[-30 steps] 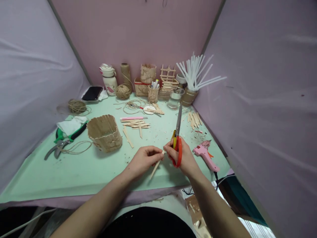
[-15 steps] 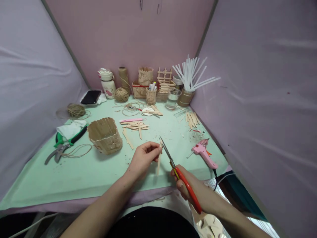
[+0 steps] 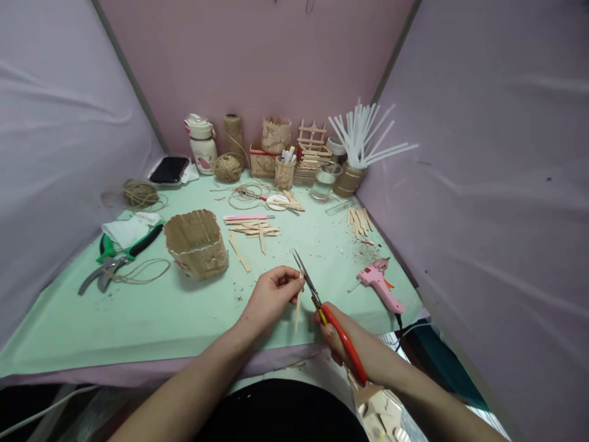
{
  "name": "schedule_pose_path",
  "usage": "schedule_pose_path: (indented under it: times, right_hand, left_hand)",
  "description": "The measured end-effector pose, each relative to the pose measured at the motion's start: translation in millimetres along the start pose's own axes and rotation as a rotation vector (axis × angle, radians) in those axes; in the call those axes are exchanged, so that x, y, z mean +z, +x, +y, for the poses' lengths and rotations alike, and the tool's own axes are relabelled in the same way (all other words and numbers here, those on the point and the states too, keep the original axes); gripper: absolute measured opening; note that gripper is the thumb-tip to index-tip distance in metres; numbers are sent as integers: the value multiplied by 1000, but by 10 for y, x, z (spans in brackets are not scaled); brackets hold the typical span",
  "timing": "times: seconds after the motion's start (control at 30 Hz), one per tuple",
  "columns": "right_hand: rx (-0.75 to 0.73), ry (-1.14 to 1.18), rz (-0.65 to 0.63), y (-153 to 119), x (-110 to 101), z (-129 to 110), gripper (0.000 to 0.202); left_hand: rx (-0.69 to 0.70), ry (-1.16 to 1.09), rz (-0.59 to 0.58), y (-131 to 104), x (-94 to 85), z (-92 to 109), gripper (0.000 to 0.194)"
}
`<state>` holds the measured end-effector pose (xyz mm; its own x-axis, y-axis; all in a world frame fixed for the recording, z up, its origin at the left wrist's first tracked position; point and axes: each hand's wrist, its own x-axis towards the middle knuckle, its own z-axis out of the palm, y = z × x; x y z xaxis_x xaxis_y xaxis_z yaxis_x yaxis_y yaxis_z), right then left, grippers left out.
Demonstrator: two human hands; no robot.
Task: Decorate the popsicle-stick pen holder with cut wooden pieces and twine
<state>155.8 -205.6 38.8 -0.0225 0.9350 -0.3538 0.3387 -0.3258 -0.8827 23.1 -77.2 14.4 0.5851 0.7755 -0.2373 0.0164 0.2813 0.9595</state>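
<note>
Between its thumb and fingers my left hand pinches a thin wooden stick, which hangs down toward the table's front edge. My right hand is wrapped round the red handles of a pair of scissors. The blades point up and left, beside the top end of the stick; whether they touch it is too small to tell. Beyond my hands lie a pile of wooden sticks and a pink pen-like tool. A stick-walled basket stands to the left.
Green-handled pliers and a white cloth lie at the left. A pink glue gun rests at the right. Along the back stand a bottle, twine, a cup of water and a jar of white sticks.
The view has shifted slightly. The scissor blades look closer together, and their tips sit slightly further left relative to the stick. Both hands keep their holds.
</note>
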Motion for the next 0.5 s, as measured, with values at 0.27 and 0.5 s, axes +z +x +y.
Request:
schedule_pose_path:
  times: [0.27,0.5]
  right_hand:
    - [79,-47,-35,-22,-19,-71,59]
    - [197,-69,7,24,-50,-82,49]
  left_hand:
    - [-2,13,-1,19,9,-35,23]
    - [-70,-70,-36,77,55,-21,24]
